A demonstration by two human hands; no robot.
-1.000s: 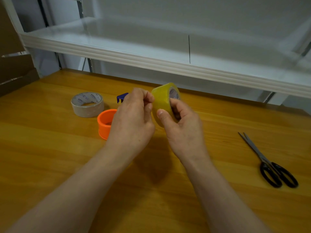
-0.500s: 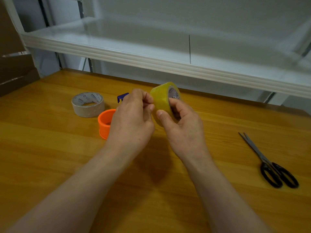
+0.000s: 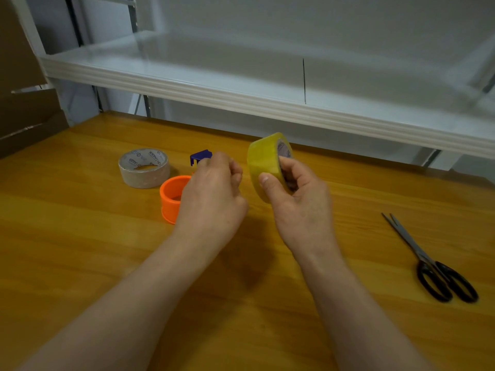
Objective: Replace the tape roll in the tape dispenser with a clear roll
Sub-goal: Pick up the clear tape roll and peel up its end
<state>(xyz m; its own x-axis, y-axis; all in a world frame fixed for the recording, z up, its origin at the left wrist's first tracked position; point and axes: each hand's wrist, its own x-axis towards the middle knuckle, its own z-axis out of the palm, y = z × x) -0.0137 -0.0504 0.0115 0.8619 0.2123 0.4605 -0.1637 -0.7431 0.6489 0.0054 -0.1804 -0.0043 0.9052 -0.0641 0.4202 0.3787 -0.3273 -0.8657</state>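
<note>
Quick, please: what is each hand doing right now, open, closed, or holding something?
Left hand: fingers pinched closed; whether it grips anything cannot be told.
Right hand: closed on the yellowish tape roll, held above the table.

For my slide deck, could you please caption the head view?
Right hand holds yellowish tape roll upright above the wooden table; left hand pinched beside it.

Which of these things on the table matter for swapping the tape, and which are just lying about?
In use:
- clear yellowish tape roll, held in right hand
- orange and blue dispenser, behind left hand
- grey tape roll, lying flat

Lying about:
- scissors
- white shelf
</note>
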